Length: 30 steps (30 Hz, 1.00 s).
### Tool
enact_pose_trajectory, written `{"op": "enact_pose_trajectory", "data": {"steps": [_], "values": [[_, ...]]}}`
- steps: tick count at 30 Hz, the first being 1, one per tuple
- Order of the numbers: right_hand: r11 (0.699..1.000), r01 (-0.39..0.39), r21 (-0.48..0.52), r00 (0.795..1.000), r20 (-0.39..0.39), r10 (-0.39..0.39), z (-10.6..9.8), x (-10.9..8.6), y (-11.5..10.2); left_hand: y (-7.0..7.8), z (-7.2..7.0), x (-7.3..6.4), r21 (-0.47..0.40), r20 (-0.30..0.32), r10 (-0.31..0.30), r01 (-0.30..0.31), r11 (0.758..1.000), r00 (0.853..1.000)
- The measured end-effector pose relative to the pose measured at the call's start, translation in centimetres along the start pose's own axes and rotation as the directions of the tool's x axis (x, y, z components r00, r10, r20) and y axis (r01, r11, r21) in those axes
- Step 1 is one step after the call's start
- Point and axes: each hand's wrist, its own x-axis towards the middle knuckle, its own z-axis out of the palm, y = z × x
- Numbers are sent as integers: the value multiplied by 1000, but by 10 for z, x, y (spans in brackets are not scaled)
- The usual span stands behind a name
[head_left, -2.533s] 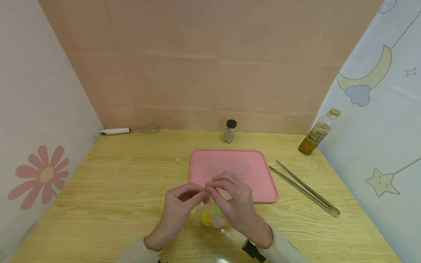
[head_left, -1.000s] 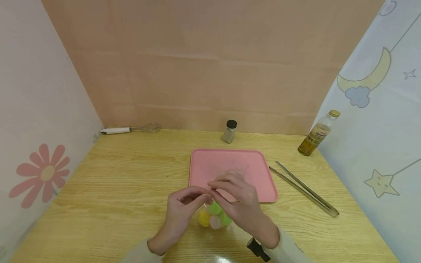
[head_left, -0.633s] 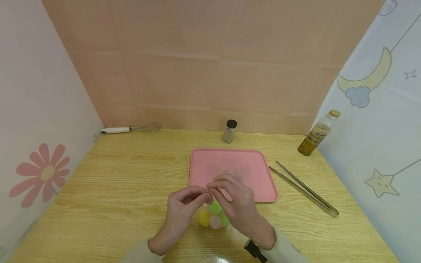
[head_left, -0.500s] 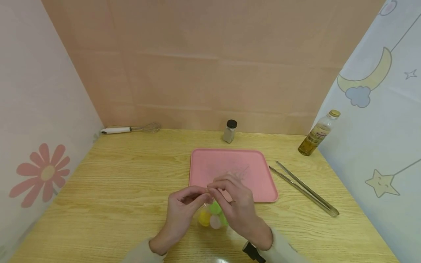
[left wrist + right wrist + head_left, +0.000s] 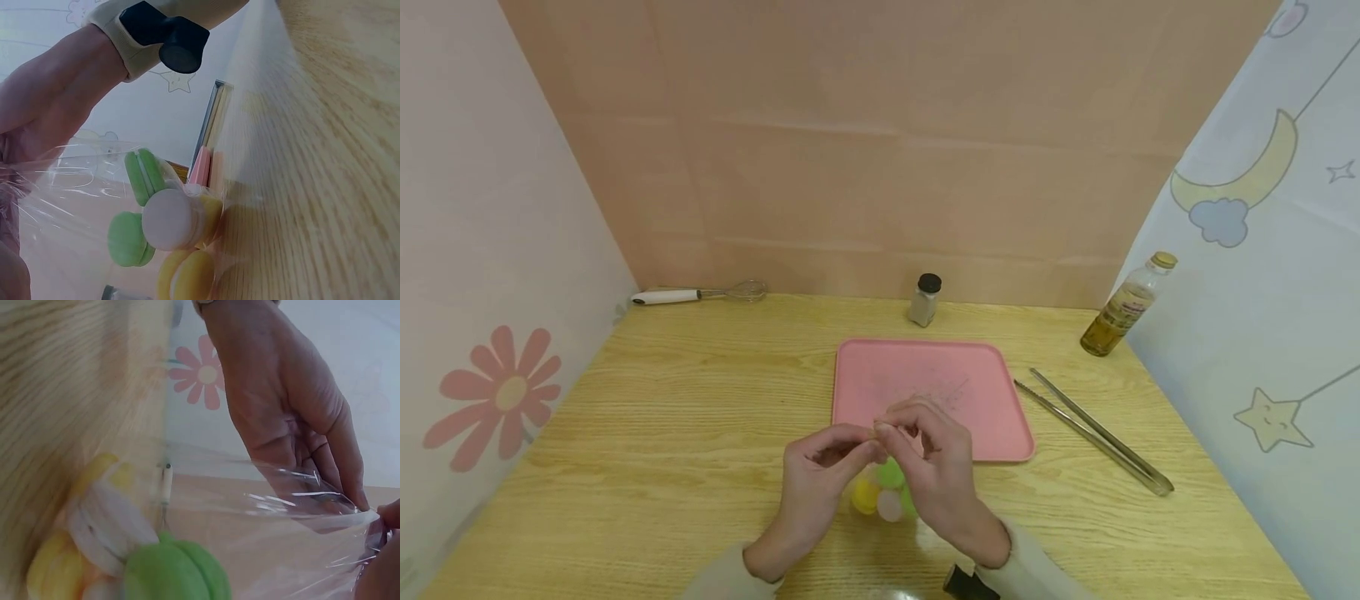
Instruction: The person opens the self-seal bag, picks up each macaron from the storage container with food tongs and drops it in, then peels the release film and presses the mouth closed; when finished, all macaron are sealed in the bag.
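Note:
Between my hands is a clear plastic bag [image 5: 69, 181] with several macarons in it. A green macaron [image 5: 128, 240], a pale whitish macaron [image 5: 167, 219] and a yellow macaron [image 5: 194, 275] show through the film, low by the tabletop. My left hand [image 5: 816, 487] pinches the bag's gathered top edge between thumb and fingers. Close against it, my right hand [image 5: 942, 471] pinches the same edge with thumb and index finger. In the right wrist view the stretched film [image 5: 269, 500] runs up to the fingertips. The head view mostly hides the bag's mouth behind the fingers.
A pink tray [image 5: 925, 367] with dark marks lies just beyond the hands. Metal tongs [image 5: 1097, 433] rest to its right. Farther back stand a black-capped jar [image 5: 925, 302] and a bottle of amber liquid [image 5: 1120, 315]. A white-handled whisk [image 5: 670, 297] lies at the back left.
My right hand has shifted slightly left, and its fingers have drawn in at the bag's edge. The left hand stays nearly still. The macarons sit a little farther left than at first.

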Motion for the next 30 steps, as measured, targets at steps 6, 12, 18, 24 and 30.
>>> {"op": "enact_pose_trajectory", "data": {"steps": [6,12,18,24,30], "values": [[987,-110,114,994,-6,112,2,-2,-3,0,1,-1,-9,0,-8,8,1000,1000],[969,-183,166,981,-29,190,5,-4,-7,-1,1,-1,-8,0,-20,20,1000,1000],[940,-286,187,952,-55,300,6,-7,-10,-1,2,-1,-23,2,-3,4,1000,1000],[918,-341,204,930,-68,361,6,-7,-12,0,3,-3,-30,15,-3,4,1000,1000],[910,-357,209,920,-89,382,6,-6,-14,0,4,-4,-31,25,4,-3,1000,1000]]}}
